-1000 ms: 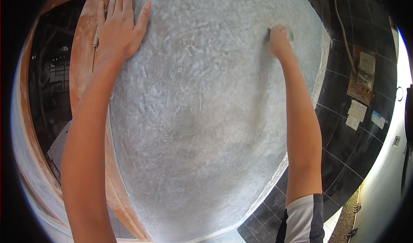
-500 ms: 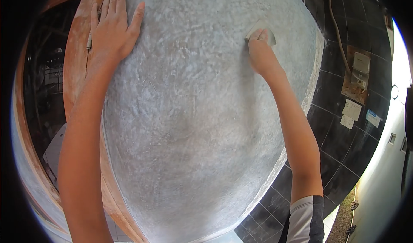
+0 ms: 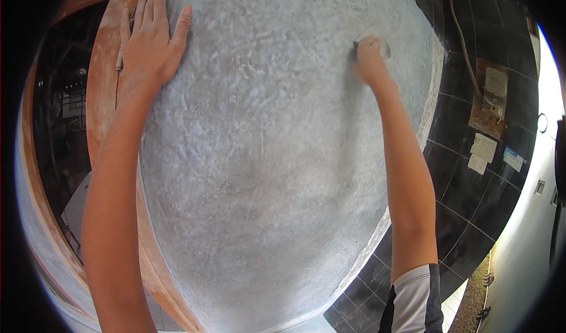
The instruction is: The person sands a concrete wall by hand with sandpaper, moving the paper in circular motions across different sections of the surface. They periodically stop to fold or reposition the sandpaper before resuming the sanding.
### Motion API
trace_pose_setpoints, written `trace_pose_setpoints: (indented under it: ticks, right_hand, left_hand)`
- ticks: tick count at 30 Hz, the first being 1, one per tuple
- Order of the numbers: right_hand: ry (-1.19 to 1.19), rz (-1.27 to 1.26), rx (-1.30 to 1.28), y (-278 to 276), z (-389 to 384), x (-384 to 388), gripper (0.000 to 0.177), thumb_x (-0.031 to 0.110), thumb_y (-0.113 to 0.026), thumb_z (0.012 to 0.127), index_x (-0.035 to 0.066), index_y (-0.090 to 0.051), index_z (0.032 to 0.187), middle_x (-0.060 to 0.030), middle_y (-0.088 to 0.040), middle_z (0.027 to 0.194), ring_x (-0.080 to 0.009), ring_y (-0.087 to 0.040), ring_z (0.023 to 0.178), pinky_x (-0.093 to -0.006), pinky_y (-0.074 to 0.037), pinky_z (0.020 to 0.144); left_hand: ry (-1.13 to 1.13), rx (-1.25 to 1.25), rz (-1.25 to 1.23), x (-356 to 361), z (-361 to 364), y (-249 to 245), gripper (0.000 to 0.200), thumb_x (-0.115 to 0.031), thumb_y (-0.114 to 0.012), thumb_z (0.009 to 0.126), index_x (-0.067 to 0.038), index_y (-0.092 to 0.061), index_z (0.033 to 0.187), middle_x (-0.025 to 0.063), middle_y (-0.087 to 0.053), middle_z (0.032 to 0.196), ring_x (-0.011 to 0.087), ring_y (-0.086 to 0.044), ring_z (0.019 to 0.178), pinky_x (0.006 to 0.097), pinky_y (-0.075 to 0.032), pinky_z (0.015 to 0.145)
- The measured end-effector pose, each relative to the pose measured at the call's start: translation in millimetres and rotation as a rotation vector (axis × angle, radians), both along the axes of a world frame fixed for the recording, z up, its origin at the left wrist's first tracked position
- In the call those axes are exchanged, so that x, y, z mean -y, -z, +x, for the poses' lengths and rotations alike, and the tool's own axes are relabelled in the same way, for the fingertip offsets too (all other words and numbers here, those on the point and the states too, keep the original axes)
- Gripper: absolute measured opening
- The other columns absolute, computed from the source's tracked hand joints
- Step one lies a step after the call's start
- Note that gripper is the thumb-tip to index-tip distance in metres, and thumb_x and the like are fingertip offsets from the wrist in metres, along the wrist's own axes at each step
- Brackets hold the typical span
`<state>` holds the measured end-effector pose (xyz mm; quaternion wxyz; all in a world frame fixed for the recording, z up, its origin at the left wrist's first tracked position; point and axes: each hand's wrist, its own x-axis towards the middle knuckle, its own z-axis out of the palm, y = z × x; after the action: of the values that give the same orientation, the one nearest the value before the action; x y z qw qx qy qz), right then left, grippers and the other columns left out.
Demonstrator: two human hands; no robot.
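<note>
A mottled grey plastered wall point(image 3: 265, 156) fills the middle of the view. Near its upper right, my right hand point(image 3: 371, 59) grips a thin, pale scraper blade point(image 3: 384, 47) held against the surface. The fingers partly cover the blade, and no handle shows. At the upper left, my left hand point(image 3: 152, 47) lies flat with its fingers spread, over the seam between the wall's edge and the orange-brown wooden frame point(image 3: 103, 91). Nothing is held in it.
Black tiles point(image 3: 460, 197) border the wall on the right, carrying a meter box point(image 3: 494, 88) on a board, a cable point(image 3: 463, 44) and paper notes point(image 3: 483, 148). A metal hinge point(image 3: 119, 60) sits on the frame by my left hand. Dark glass point(image 3: 68, 115) stands at the left.
My right hand has moved a little to the right across the wall with the scraper blade, and its wrist has turned. My left hand stays nearly in place.
</note>
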<state>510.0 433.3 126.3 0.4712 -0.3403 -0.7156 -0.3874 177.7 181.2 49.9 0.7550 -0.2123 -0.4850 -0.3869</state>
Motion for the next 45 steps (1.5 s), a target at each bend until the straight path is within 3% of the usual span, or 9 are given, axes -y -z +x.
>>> trace_pose_setpoints:
  ticks: [1,5,10,12,19,22,28,32,45]
  right_hand:
    - [0.149,0.052,0.089,14.6,-10.1,11.8,0.081,-0.01,-0.054,0.081,-0.025,-0.014,0.15,-0.0526,-0.023,0.151,-0.0563,-0.033,0.145,-0.0464,-0.038,0.119]
    - [-0.137,0.033,0.121,36.1,-5.2,24.7,0.069,-0.007,-0.047,0.09,-0.03,-0.015,0.147,-0.0543,-0.018,0.152,-0.0605,-0.026,0.147,-0.0494,-0.036,0.121]
    - [-0.115,-0.054,-0.112,25.1,-9.8,15.2,0.079,-0.012,-0.051,0.083,-0.024,-0.014,0.151,-0.0513,-0.017,0.154,-0.0561,-0.035,0.144,-0.0485,-0.041,0.116]
    - [-0.005,0.018,0.169,59.2,-31.5,46.9,0.074,-0.007,-0.051,0.088,-0.029,-0.014,0.148,-0.0513,-0.017,0.155,-0.0581,-0.028,0.148,-0.0493,-0.039,0.118]
    - [-0.06,-0.087,-0.078,21.2,2.5,1.7,0.077,-0.006,-0.056,0.088,-0.029,-0.013,0.148,-0.0511,-0.017,0.155,-0.0569,-0.033,0.146,-0.0516,-0.045,0.113]
    - [0.039,0.023,0.195,71.1,-22.9,50.8,0.074,-0.006,-0.054,0.09,-0.029,-0.015,0.148,-0.0521,-0.016,0.155,-0.0572,-0.032,0.146,-0.0513,-0.044,0.113]
    - [0.021,-0.13,-0.054,25.6,7.5,3.4,0.07,-0.003,-0.053,0.095,-0.029,-0.015,0.148,-0.0498,-0.017,0.156,-0.0554,-0.032,0.147,-0.0494,-0.046,0.114]
    - [0.033,0.002,0.131,55.8,-20.1,39.7,0.071,-0.001,-0.05,0.096,-0.03,-0.011,0.148,-0.0519,-0.014,0.155,-0.0565,-0.032,0.147,-0.0509,-0.046,0.112]
    - [-0.113,-0.074,-0.05,19.4,-7.6,9.1,0.076,-0.005,-0.05,0.092,-0.027,-0.007,0.151,-0.0514,-0.011,0.157,-0.0573,-0.025,0.15,-0.052,-0.039,0.118]
  left_hand:
    - [0.004,0.003,0.003,0.0,1.1,1.3,0.071,-0.059,-0.028,0.108,-0.014,-0.027,0.163,0.0034,-0.032,0.168,0.0216,-0.023,0.157,0.0439,-0.01,0.13]
    - [0.005,-0.002,0.002,1.2,0.0,-1.7,0.071,-0.058,-0.027,0.108,-0.014,-0.027,0.164,0.0032,-0.032,0.168,0.0214,-0.023,0.157,0.0441,-0.01,0.13]
    - [-0.005,0.025,-0.015,-0.2,0.0,-0.1,0.073,-0.058,-0.031,0.108,-0.01,-0.029,0.163,0.0068,-0.033,0.168,0.0229,-0.023,0.157,0.0458,-0.008,0.129]
    - [0.024,0.016,-0.011,0.7,1.1,-1.0,0.073,-0.058,-0.03,0.108,-0.009,-0.029,0.162,0.0068,-0.033,0.168,0.0228,-0.023,0.157,0.0457,-0.009,0.129]
    - [0.005,0.032,-0.017,0.2,0.0,-0.3,0.073,-0.058,-0.03,0.108,-0.009,-0.029,0.162,0.0067,-0.033,0.168,0.0226,-0.023,0.157,0.0457,-0.009,0.129]
    - [0.013,0.022,-0.008,0.6,-0.6,-3.2,0.073,-0.059,-0.029,0.108,-0.01,-0.029,0.163,0.0064,-0.033,0.168,0.0224,-0.023,0.157,0.0456,-0.009,0.129]
    - [0.031,-0.004,-0.017,1.5,-0.3,1.1,0.074,-0.059,-0.029,0.108,-0.01,-0.027,0.163,0.0061,-0.032,0.169,0.0221,-0.023,0.158,0.0459,-0.01,0.129]
    - [0.026,0.001,-0.023,2.1,1.0,-0.6,0.073,-0.059,-0.029,0.108,-0.01,-0.027,0.163,0.0062,-0.032,0.169,0.0219,-0.023,0.158,0.0458,-0.011,0.129]
    - [0.016,-0.025,-0.019,0.3,-5.9,-1.1,0.073,-0.059,-0.028,0.108,-0.011,-0.029,0.163,0.0054,-0.033,0.168,0.0213,-0.024,0.157,0.0459,-0.01,0.129]
